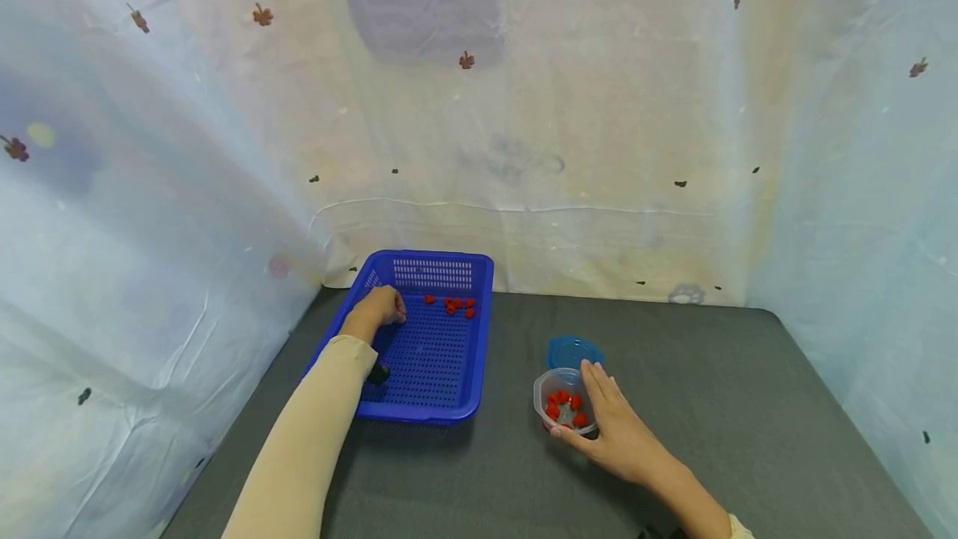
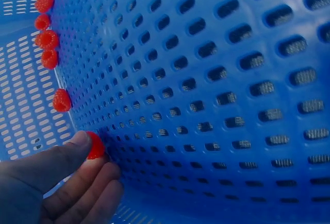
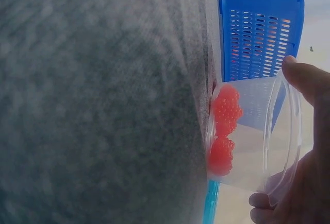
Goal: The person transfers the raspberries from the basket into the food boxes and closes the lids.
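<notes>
Inside a blue plastic basket (image 1: 480, 356), my left hand (image 1: 383, 304) pinches a red raspberry (image 2: 96, 145) between thumb and fingers, close to the basket floor. Several other raspberries (image 2: 49, 39) lie in a row near the basket's far wall. On the right, my right hand (image 1: 617, 432) holds a clear plastic container (image 3: 252, 100) by its rim, thumb on one side and fingers on the other. Several raspberries (image 3: 221, 156) rest on the bottom of this container, which stands upright on the table.
A blue lid (image 1: 572, 350) lies on the grey table (image 1: 718, 406) just behind the container. The basket stands to the left of the container, with a gap of table between them. Patterned cloth (image 1: 524, 140) hangs behind the table and along both sides.
</notes>
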Motion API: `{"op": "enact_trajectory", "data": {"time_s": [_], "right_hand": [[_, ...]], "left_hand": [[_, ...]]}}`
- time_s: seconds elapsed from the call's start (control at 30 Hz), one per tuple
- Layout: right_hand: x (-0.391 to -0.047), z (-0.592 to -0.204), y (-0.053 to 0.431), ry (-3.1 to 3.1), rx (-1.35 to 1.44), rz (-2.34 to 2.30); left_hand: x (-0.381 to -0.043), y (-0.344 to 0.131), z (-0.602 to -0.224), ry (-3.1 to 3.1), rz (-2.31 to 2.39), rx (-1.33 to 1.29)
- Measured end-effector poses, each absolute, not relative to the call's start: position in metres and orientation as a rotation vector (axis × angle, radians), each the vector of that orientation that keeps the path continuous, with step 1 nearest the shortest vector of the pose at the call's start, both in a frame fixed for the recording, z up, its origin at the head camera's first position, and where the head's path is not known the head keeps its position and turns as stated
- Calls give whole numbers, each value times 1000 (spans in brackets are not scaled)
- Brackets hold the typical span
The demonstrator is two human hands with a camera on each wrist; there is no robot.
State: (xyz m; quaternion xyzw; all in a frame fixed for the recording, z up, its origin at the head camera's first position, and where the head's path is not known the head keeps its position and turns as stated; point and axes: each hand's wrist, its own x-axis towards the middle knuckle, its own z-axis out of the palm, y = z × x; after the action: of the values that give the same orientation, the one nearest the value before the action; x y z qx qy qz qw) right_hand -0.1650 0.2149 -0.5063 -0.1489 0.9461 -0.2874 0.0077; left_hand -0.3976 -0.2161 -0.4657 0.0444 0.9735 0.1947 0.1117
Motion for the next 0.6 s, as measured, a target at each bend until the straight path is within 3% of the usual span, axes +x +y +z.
{"op": "enact_trajectory", "data": {"time_s": [0.6], "right_hand": [[-165,-505,213,2989,-479,-863]], "left_hand": [[-398,-213,-459,2770,763,471]]}}
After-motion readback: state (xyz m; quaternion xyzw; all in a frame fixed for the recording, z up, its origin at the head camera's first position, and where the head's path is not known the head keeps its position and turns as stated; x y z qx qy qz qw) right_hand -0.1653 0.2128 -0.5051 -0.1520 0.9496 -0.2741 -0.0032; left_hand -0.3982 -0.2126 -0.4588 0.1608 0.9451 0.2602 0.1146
